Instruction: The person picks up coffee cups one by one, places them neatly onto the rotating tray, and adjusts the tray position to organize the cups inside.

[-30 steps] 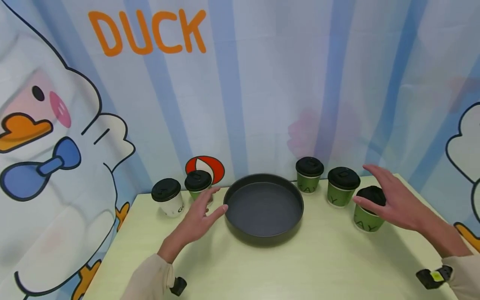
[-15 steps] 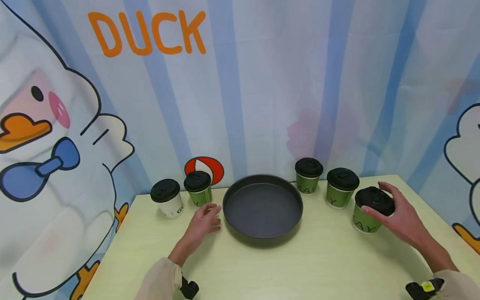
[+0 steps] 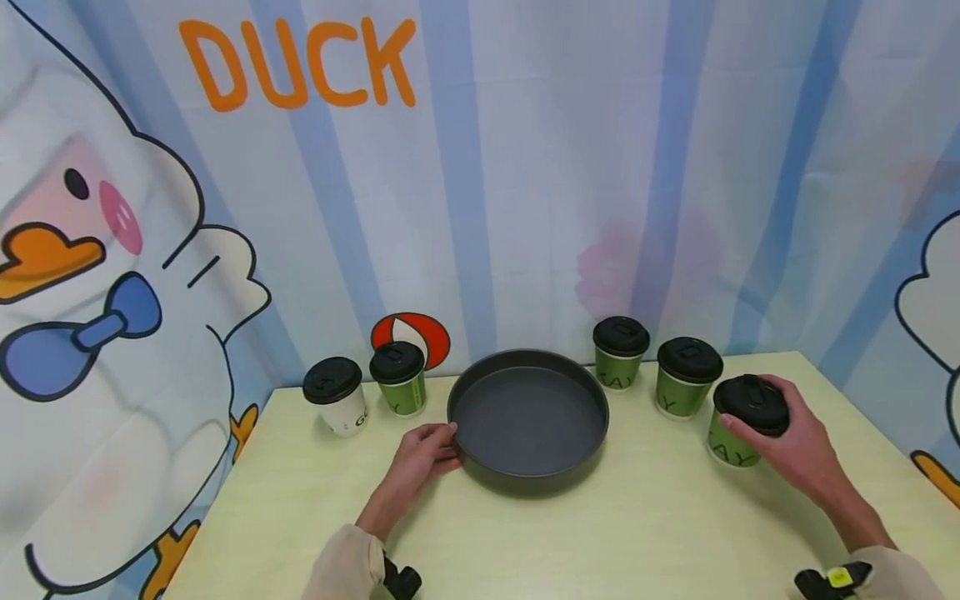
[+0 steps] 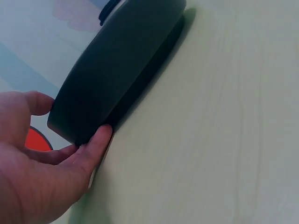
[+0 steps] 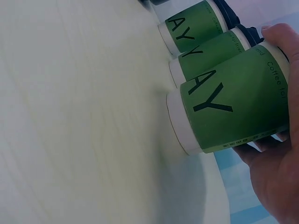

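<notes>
A round dark baking pan (image 3: 528, 417) sits mid-table in the head view. At its left edge my left hand (image 3: 416, 467) pinches the pan, thumb at the rim; in the left wrist view the fingers (image 4: 96, 149) reach the lower side of the pan wall (image 4: 117, 56). My right hand (image 3: 806, 442) grips the nearest green paper cup (image 3: 731, 442) on the right, round its upper part below the black lid (image 3: 752, 403). The right wrist view shows that green cup (image 5: 233, 98) upright, close to the table; whether its base touches cannot be told.
Two more green lidded cups (image 3: 681, 392) (image 3: 617, 367) stand behind the held cup. At the left are a white lidded cup (image 3: 345, 414) and a green lidded cup (image 3: 405, 396). A duck-print curtain (image 3: 517, 167) hangs behind the table (image 3: 585, 542).
My left hand has moved right and down from near the left green cup to the pan's edge and taken hold of it. My right hand has closed round the nearest right cup.
</notes>
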The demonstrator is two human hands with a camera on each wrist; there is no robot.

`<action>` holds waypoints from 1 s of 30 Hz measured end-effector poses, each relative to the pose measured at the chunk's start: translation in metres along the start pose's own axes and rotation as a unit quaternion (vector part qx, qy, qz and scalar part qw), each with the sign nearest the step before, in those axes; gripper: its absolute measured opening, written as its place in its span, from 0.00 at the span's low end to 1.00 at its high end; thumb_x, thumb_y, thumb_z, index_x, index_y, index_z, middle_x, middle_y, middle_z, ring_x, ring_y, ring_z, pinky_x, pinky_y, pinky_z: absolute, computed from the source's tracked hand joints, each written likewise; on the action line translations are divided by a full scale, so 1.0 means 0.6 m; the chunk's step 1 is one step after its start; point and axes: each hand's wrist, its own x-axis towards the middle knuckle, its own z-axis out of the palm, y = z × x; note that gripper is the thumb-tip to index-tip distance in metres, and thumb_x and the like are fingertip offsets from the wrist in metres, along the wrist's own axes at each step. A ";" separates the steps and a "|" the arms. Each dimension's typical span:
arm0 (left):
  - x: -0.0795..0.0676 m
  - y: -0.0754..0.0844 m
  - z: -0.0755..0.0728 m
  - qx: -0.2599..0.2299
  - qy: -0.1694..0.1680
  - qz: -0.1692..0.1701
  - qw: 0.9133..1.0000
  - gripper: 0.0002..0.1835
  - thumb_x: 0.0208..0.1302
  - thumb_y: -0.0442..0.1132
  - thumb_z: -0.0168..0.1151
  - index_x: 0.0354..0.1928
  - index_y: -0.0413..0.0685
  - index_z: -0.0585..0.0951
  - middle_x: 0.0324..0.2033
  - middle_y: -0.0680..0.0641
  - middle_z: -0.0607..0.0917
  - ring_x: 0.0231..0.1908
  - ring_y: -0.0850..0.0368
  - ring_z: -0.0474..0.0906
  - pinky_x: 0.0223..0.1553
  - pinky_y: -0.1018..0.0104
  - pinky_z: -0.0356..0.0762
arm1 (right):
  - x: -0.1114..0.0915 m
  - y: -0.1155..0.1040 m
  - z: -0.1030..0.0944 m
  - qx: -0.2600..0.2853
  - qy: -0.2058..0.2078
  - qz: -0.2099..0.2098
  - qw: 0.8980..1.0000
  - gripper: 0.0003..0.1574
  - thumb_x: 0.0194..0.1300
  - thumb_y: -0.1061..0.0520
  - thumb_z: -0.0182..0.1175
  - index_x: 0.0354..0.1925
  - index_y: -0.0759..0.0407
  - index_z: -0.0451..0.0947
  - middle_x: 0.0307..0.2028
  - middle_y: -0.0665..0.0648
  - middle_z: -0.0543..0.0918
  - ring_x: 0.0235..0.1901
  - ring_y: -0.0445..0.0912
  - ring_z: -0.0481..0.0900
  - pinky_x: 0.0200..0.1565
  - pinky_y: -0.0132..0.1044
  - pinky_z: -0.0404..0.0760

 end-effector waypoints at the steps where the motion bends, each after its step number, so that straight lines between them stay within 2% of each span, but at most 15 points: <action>1: 0.001 -0.001 0.000 -0.004 0.002 0.001 1.000 0.24 0.77 0.43 0.60 0.62 0.27 0.73 0.46 0.38 0.81 0.41 0.54 0.84 0.50 0.59 0.87 | 0.000 -0.001 0.001 0.002 0.002 -0.001 1.000 0.57 0.68 0.43 0.69 0.80 0.62 0.50 0.67 0.81 0.64 0.62 0.79 0.65 0.49 0.73 0.70; 11: -0.001 -0.014 0.003 -0.039 0.021 0.011 0.999 0.25 0.75 0.44 0.64 0.60 0.28 0.74 0.42 0.42 0.82 0.40 0.56 0.84 0.50 0.60 0.87 | -0.001 -0.004 0.002 0.012 0.012 0.009 1.000 0.56 0.68 0.44 0.69 0.80 0.62 0.51 0.67 0.82 0.64 0.62 0.78 0.64 0.49 0.72 0.69; 21: -0.007 -0.022 -0.008 -0.044 0.022 0.008 0.999 0.28 0.74 0.46 0.65 0.62 0.27 0.73 0.43 0.40 0.82 0.41 0.55 0.84 0.50 0.61 0.87 | -0.001 -0.003 0.012 0.025 0.007 0.017 1.000 0.56 0.69 0.45 0.69 0.80 0.62 0.50 0.68 0.81 0.62 0.63 0.78 0.63 0.51 0.74 0.68; 30: -0.003 -0.022 -0.003 -0.043 0.028 0.009 0.999 0.28 0.74 0.46 0.65 0.61 0.27 0.74 0.43 0.40 0.82 0.41 0.56 0.84 0.49 0.61 0.87 | 0.001 -0.002 0.011 0.026 0.009 0.032 0.999 0.56 0.70 0.45 0.68 0.80 0.61 0.48 0.69 0.82 0.61 0.64 0.79 0.61 0.51 0.75 0.67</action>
